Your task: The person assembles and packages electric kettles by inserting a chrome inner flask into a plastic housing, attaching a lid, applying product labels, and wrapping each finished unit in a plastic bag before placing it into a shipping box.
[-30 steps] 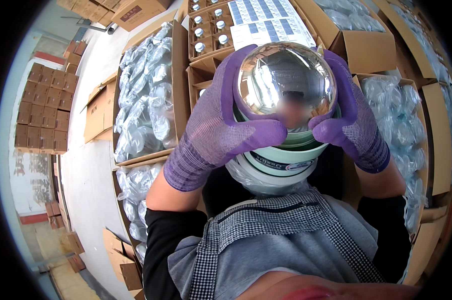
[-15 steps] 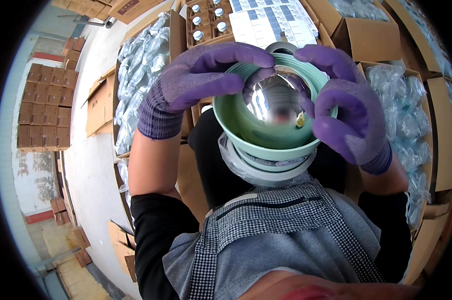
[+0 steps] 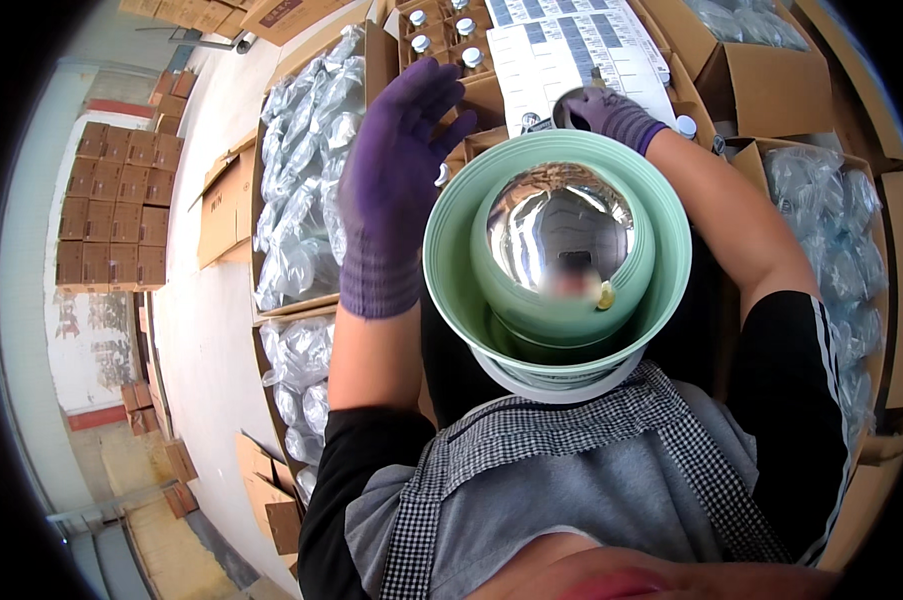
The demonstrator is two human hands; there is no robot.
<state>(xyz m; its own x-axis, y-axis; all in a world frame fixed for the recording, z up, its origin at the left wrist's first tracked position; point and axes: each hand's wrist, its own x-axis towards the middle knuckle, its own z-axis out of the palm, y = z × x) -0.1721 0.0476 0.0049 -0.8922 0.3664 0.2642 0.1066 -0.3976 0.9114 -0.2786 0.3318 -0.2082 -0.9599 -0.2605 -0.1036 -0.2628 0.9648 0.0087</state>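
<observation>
In front of my body stands a light green bucket (image 3: 441, 250) with a ribbed rim. Inside it sits a rounded green piece (image 3: 491, 285) topped by a shiny mirror-like dome (image 3: 556, 215), with a small yellowish bit at its lower edge. My left hand (image 3: 396, 150), in a purple glove, is raised left of the bucket, fingers stretched and holding nothing. Beyond the far rim my right hand (image 3: 611, 112), also gloved, is closed on a grey ring-shaped thing (image 3: 563, 108); its exact kind is partly hidden.
Sheets of printed labels (image 3: 541, 60) lie on a carton of white-capped bottles (image 3: 463, 27) at the far side. Open cartons of plastic-wrapped pieces stand at left (image 3: 311, 150) and right (image 3: 821, 220). Stacked brown boxes (image 3: 116, 200) stand farther left.
Both hands have left the dome and bucket rim. My left hand has lifted away to the left and opened; my right hand has reached beyond the bucket and taken hold of the grey ring-shaped thing.
</observation>
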